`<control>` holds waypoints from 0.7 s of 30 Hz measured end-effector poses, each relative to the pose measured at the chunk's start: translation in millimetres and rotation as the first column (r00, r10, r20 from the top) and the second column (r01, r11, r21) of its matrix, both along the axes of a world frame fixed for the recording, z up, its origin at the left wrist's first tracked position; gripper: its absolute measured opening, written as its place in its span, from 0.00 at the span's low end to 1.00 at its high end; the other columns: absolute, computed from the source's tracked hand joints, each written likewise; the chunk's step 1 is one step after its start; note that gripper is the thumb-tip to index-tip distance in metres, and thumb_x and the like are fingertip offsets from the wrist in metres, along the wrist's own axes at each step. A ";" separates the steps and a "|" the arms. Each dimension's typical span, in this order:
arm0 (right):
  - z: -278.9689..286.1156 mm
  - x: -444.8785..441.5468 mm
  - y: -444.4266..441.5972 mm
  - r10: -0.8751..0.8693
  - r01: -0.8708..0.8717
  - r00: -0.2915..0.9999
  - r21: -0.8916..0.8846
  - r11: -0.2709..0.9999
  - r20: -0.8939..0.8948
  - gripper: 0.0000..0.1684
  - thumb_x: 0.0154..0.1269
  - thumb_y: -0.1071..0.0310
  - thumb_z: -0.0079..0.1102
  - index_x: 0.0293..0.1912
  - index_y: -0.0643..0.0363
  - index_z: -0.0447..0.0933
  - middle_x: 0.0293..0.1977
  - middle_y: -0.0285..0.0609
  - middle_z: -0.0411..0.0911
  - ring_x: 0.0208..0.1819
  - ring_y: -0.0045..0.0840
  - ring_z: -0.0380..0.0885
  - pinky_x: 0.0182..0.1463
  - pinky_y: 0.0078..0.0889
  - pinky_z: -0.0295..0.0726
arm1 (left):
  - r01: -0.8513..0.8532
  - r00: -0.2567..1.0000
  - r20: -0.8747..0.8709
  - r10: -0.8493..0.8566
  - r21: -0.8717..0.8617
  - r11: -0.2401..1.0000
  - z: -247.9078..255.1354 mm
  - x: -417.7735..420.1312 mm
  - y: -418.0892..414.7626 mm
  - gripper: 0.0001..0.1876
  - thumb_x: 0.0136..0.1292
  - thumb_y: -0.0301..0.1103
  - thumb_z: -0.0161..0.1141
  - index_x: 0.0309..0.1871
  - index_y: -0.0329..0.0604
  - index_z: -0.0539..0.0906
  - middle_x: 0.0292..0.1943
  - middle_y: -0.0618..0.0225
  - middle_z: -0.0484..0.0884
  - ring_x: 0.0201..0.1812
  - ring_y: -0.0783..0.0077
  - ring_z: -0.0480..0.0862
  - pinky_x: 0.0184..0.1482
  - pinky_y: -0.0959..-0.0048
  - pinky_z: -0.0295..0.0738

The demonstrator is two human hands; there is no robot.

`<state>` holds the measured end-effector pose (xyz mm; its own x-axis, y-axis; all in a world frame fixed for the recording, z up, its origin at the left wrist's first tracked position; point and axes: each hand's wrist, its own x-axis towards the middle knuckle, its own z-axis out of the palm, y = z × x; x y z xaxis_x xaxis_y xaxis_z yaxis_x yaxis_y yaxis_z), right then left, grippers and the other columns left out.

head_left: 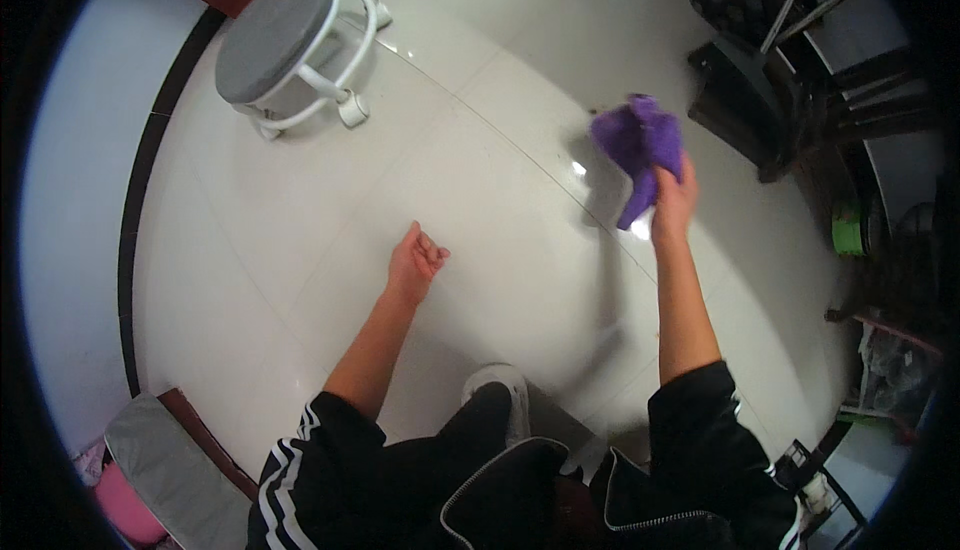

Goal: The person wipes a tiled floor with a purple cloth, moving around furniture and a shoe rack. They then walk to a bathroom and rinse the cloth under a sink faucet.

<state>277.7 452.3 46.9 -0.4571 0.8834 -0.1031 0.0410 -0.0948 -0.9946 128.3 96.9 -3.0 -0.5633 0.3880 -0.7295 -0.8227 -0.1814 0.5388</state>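
My right hand (675, 201) grips a purple cloth (643, 141) by its lower right part, held out over the pale tiled floor (487, 197). The cloth hangs crumpled, with one corner pointing down and left. To the left, my left hand (418, 261) is held above the floor with its fingers loosely curled and nothing in it. Both forearms are bare below black sleeves with white stripes. A light-coloured shoe (495, 376) shows on the floor below and between the hands.
A round grey stool (276, 36) with a white frame and casters stands at the upper left. Along the right are a dark chair-like object (739, 92), a green object (847, 227) and a rack (892, 370). A grey padded item (176, 467) lies at the lower left beside a white wall (82, 212).
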 end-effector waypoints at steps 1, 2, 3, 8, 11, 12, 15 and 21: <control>-1.8 29.7 0.9 -0.114 0.111 0.992 -0.065 0.992 -0.048 0.24 0.61 0.73 0.55 0.58 0.65 0.72 0.47 0.42 0.78 0.47 0.26 0.76 0.53 0.27 0.75 | -0.024 0.999 0.021 0.026 -0.056 0.998 3.7 0.1 -1.5 0.22 0.72 0.49 0.49 0.23 0.48 0.70 0.15 0.68 0.70 0.29 0.63 0.78 0.36 0.69 0.70; 0.1 60.4 2.5 -0.242 0.235 0.966 -0.084 0.968 -0.087 0.23 0.61 0.72 0.56 0.57 0.65 0.72 0.46 0.42 0.78 0.45 0.26 0.76 0.52 0.27 0.75 | -0.024 0.999 0.024 0.025 -0.046 0.999 4.5 -0.7 -1.9 0.22 0.72 0.49 0.49 0.23 0.48 0.70 0.15 0.68 0.70 0.29 0.62 0.78 0.36 0.70 0.70; -1.3 92.2 3.4 -0.369 0.358 0.921 -0.102 0.928 -0.125 0.23 0.62 0.71 0.56 0.56 0.65 0.73 0.45 0.41 0.78 0.44 0.26 0.76 0.51 0.28 0.75 | -0.019 0.999 0.029 0.020 -0.033 0.999 1.8 -3.0 -2.1 0.22 0.72 0.50 0.49 0.23 0.48 0.70 0.15 0.68 0.71 0.29 0.62 0.78 0.36 0.70 0.70; -56.4 215.3 -3.4 -0.633 0.620 0.765 0.135 0.773 0.118 0.19 0.63 0.69 0.56 0.52 0.67 0.75 0.43 0.39 0.79 0.44 0.25 0.77 0.51 0.29 0.75 | 0.053 0.993 -0.098 -0.062 -0.094 0.994 1.4 -8.0 10.5 0.23 0.72 0.50 0.50 0.22 0.46 0.72 0.15 0.68 0.71 0.29 0.64 0.80 0.36 0.69 0.71; -67.8 183.3 -16.9 -0.536 0.449 0.667 0.295 0.844 0.517 0.26 0.58 0.65 0.60 0.55 0.68 0.73 0.44 0.46 0.79 0.46 0.33 0.76 0.56 0.34 0.73 | 0.033 0.954 -0.279 -0.109 -0.266 0.963 12.3 -15.5 13.8 0.22 0.73 0.48 0.48 0.23 0.45 0.72 0.16 0.67 0.73 0.29 0.66 0.80 0.37 0.69 0.72; -75.1 164.0 -23.9 -0.557 0.369 0.654 0.427 0.826 0.512 0.29 0.57 0.65 0.61 0.57 0.68 0.72 0.47 0.50 0.77 0.49 0.37 0.75 0.59 0.37 0.70 | -0.027 0.942 -0.323 -0.087 -0.331 0.943 16.4 -19.1 19.6 0.21 0.73 0.45 0.47 0.24 0.44 0.73 0.17 0.66 0.75 0.28 0.68 0.80 0.37 0.69 0.72; -80.9 74.6 -44.7 -0.499 0.201 0.696 0.528 0.825 0.516 0.35 0.54 0.67 0.61 0.62 0.67 0.67 0.58 0.57 0.70 0.59 0.48 0.67 0.67 0.44 0.62 | -0.106 0.824 -0.553 -0.121 -0.360 0.927 3.7 -40.1 17.2 0.17 0.73 0.41 0.48 0.29 0.41 0.75 0.24 0.65 0.79 0.33 0.69 0.81 0.41 0.70 0.73; -63.1 -78.7 -45.0 -0.493 0.099 0.722 0.633 0.768 0.486 0.34 0.49 0.70 0.63 0.60 0.54 0.71 0.63 0.54 0.67 0.60 0.49 0.67 0.65 0.46 0.64 | -0.334 0.288 -0.776 -0.561 -0.630 0.701 -7.7 -70.6 26.5 0.15 0.69 0.31 0.52 0.56 0.35 0.74 0.58 0.56 0.75 0.60 0.62 0.73 0.62 0.67 0.66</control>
<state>199.0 407.3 -16.2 -0.1718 0.9460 0.2749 0.7016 0.3134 -0.6399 57.6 123.4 -10.7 -0.9467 0.2659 0.1818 0.3067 0.5719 0.7609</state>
